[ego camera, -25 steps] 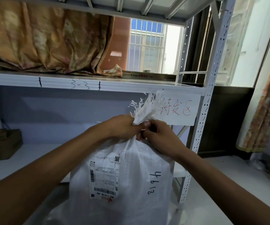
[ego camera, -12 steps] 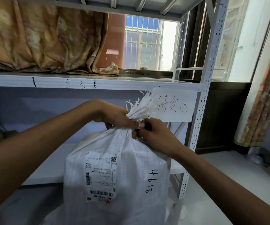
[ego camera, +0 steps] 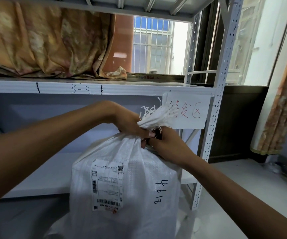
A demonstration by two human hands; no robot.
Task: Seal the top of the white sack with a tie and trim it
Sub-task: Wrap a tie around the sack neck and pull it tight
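Now: white sack (ego camera: 122,183) upright, near centre, before shelf rack (ego camera: 215,104) | left hand (ego camera: 130,123) clenched round gathered neck (frayed top splayed rightward) | right hand (ego camera: 166,145) pinching something dark at neck

1 white sack (ego camera: 125,178), 2 hands, 1 shipping label (ego camera: 107,184), 1 shelf rack (ego camera: 94,87), 1 paper sign (ego camera: 188,111), 2 curtains.

The sack (ego camera: 125,178) is white with a woven texture, a white label (ego camera: 107,185) with black barcodes, and black handwriting. The curtain (ego camera: 49,44) is orange-brown with pale flowers. The shelf (ego camera: 139,88) is white.
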